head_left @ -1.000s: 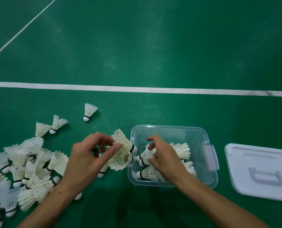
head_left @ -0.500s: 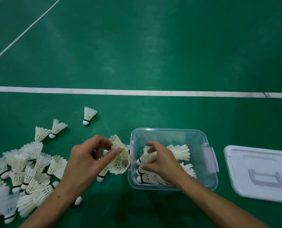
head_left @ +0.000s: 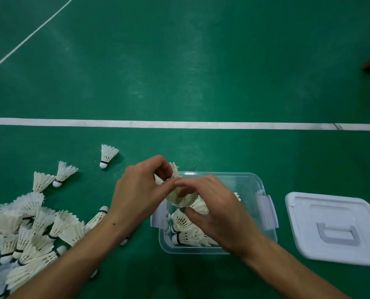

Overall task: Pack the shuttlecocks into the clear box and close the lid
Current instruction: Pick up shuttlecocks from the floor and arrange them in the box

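A: What's the left hand (head_left: pixel 139 192) doing?

B: It's pinching a nested stack (head_left: pixel 180 194) of shuttlecocks, thumb and fingers curled round the feathered skirt, right over the near-left corner of the box (head_left: pixel 251 184).

A: And the right hand (head_left: pixel 215 209)?

B: It's over the box too, fingers bent, fingertips meeting that same stack. The thumb sits lower, against the shuttlecocks already inside. Whether it truly grips the stack or only steadies it, I can't tell from here.

A: How full is the box?

B: A few birdies (head_left: pixel 185 230) lie on their sides along the left half, corks pointing left. The right part of the box shows bare plastic through the wall. Both side latches hang open.

A: Lid?

B: The lid (head_left: pixel 333 228) lies flat on the floor (head_left: pixel 201 61) just right of the box, handle up, apart from it.

A: Much left to pack?

B: A big pile (head_left: pixel 26 229) sits on the floor to the left, under and beside the left forearm. Two loose ones lie beyond it, and a single shuttlecock (head_left: pixel 107 155) stands alone nearer the white line (head_left: pixel 222 125).
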A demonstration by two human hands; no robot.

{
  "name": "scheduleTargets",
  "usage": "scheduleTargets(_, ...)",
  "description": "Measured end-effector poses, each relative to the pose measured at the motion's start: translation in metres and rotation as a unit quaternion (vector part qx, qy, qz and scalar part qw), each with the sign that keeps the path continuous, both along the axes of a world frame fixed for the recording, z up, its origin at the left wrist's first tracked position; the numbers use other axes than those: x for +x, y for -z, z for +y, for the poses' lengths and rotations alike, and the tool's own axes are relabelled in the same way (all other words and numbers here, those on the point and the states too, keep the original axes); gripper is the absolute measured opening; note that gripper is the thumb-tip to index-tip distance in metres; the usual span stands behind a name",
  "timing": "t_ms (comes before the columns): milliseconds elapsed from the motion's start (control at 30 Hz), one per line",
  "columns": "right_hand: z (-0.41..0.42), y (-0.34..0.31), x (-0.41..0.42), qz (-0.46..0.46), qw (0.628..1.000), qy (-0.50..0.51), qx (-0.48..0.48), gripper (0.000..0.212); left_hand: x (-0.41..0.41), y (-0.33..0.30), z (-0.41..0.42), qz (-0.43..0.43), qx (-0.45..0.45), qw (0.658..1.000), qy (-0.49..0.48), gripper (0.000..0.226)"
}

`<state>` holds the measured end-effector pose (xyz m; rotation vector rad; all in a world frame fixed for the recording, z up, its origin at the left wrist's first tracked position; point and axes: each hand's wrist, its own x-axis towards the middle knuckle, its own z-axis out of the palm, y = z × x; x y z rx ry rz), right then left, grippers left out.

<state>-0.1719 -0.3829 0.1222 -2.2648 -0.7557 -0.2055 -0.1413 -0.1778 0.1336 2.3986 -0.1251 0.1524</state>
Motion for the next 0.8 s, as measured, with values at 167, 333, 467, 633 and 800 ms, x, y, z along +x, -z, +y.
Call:
scheduleTargets(167,-0.005,0.006,0.002,-0.022,0.999,0.036,0.007,0.061,0.006,0.005,-0.01,0.021,-0.077,0.997,-0.016,0.03)
scheduleTargets(333,-0.014,0.012,-0.003,-0.04,0.997,0.072,-0.013,0.046,0.01,0.008,-0.007,-0.003,-0.158,0.984,-0.086,0.024)
scheduleTargets(467,-0.023,0.033,-0.01,0.091,0.984,0.152,0.021,0.05,0.01,0.006,0.007,-0.027,-0.182,0.974,-0.128,0.021)
scheduleTargets(633,-0.016,0.06,-0.007,0.223,0.961,0.161,0.029,0.041,-0.001,0.01,0.013,-0.014,-0.182,0.974,-0.136,0.02)
scheduleTargets(800,-0.002,0.08,0.001,0.286,0.948,0.141,-0.024,0.04,-0.005,0.008,0.011,-0.019,-0.173,0.976,-0.128,0.019)
